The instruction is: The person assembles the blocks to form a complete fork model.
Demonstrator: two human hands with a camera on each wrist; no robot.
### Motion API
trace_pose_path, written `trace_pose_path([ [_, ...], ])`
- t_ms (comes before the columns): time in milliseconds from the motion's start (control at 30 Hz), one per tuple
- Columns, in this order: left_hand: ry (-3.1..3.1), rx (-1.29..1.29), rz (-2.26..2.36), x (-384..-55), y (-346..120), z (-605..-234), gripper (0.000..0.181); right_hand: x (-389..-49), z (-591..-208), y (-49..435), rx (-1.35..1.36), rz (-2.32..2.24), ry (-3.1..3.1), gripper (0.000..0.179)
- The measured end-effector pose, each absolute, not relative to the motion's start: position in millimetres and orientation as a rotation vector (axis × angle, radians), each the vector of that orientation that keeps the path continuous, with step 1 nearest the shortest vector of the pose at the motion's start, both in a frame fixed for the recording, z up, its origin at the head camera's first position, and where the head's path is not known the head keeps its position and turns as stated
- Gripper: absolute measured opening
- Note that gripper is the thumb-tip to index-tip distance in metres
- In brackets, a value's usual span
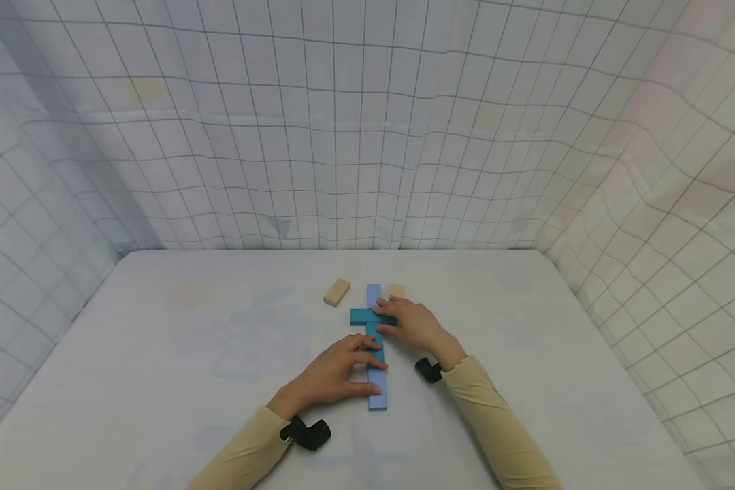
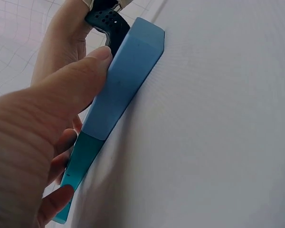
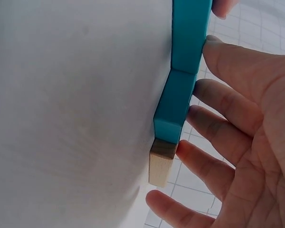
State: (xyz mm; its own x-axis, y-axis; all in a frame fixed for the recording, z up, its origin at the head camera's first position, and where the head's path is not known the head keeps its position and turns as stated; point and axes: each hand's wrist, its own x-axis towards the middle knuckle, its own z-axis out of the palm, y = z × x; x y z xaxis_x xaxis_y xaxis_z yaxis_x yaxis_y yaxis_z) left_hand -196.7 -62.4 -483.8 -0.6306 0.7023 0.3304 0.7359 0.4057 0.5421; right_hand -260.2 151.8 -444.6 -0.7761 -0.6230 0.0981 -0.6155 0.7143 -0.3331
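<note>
Flat blocks lie in a cross on the white table. A light blue block (image 1: 377,399) forms the near end, a teal block (image 1: 375,354) continues from it, another teal block (image 1: 360,317) lies crosswise, and a second light blue block (image 1: 374,294) points away at the far end. My left hand (image 1: 333,371) spreads over the stem from the left; its thumb touches the near light blue block (image 2: 123,80), its fingers the teal one (image 2: 83,156). From the right, my right hand (image 1: 421,328) rests its fingertips on the crosswise teal block (image 3: 173,102) and the stem.
One natural wood block (image 1: 337,292) lies at an angle left of the cross's far end. Another wood block (image 1: 397,290) sits right of it, partly behind my right hand. A gridded white curtain (image 1: 355,136) surrounds the table (image 1: 190,354). Black bands (image 1: 309,434) are on both wrists.
</note>
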Motion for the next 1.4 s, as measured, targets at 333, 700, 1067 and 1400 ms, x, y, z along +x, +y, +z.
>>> trace_pose_path([
  [333,-2.447,-1.417,-0.946,-194,-60,-481,0.03,-258,-444,151,-1.049,-0.55,2.892,0.047],
  [700,-2.31,-1.486,-0.738,-187,-46,-465,0.02,-260,-447,155,-1.055,-0.571,2.873,0.048],
  [1067,-2.551,-1.169,-0.91,-234,-70,-441,0.016,-262,-444,154,-1.044,-0.545,2.903,0.047],
  [1400,-2.672,-0.858,-0.754,-279,-95,-442,0.029,-262,-444,151,-0.99,-0.536,2.874,0.047],
])
